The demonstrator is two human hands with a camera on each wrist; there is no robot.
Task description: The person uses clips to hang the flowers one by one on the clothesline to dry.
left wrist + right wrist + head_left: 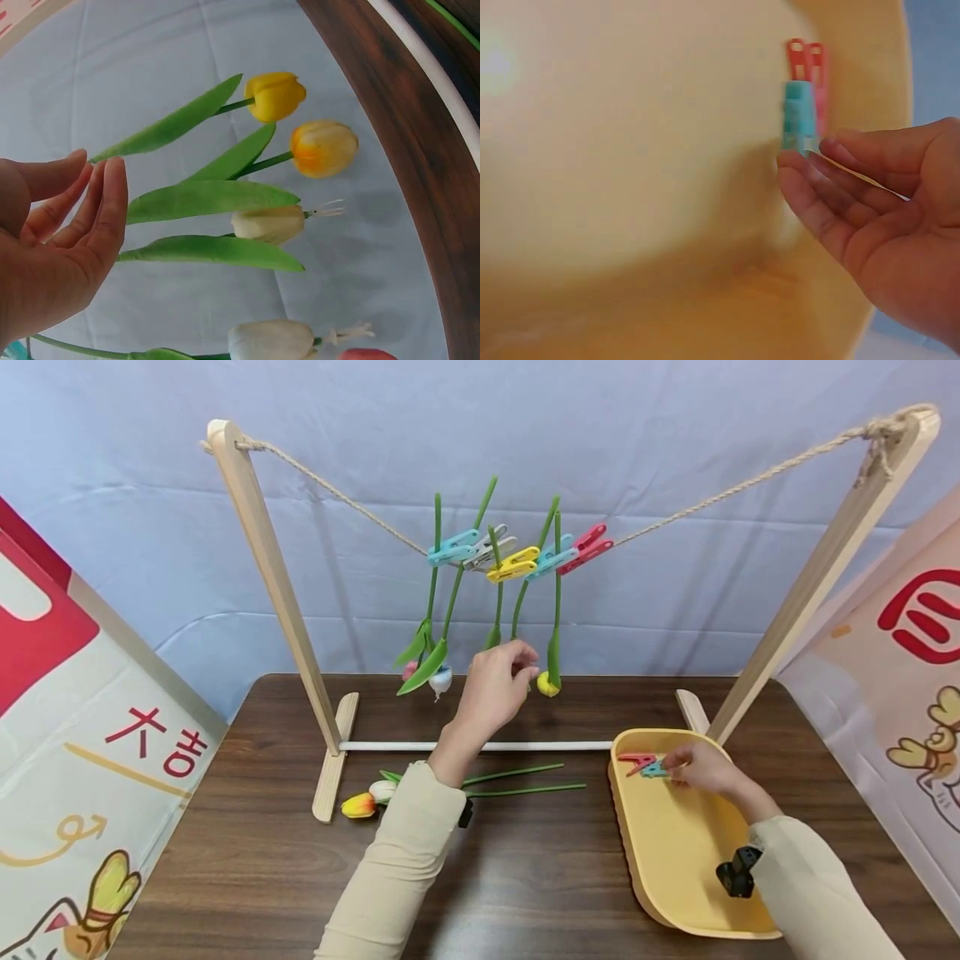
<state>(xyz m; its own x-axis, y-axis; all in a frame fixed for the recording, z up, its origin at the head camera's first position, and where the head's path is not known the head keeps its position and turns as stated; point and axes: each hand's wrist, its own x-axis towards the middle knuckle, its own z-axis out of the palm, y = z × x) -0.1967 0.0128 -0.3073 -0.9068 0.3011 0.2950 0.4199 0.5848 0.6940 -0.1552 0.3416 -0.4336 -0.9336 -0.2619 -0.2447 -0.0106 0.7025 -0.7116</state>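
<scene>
My left hand (501,681) is raised among artificial tulips hanging upside down from a rope; in the left wrist view its thumb and fingertips are a little apart, beside the leaf of a yellow tulip (276,96). An orange-and-cream tulip (325,148), a cream one (266,223) and a white one (270,340) hang there too. Yellow (513,564), grey (491,547), red (587,550) and blue clothespins clip the stems. In the yellow tray (686,835), my right hand (705,768) pinches the end of a light-blue clothespin (798,112), next to a red clothespin (798,58).
Two wooden posts (273,568) hold up the sagging rope (738,489), with a white rod (551,746) between their feet. An orange-yellow tulip (360,805) and a white tulip (382,791) lie on the brown table (525,877), partly behind my left sleeve.
</scene>
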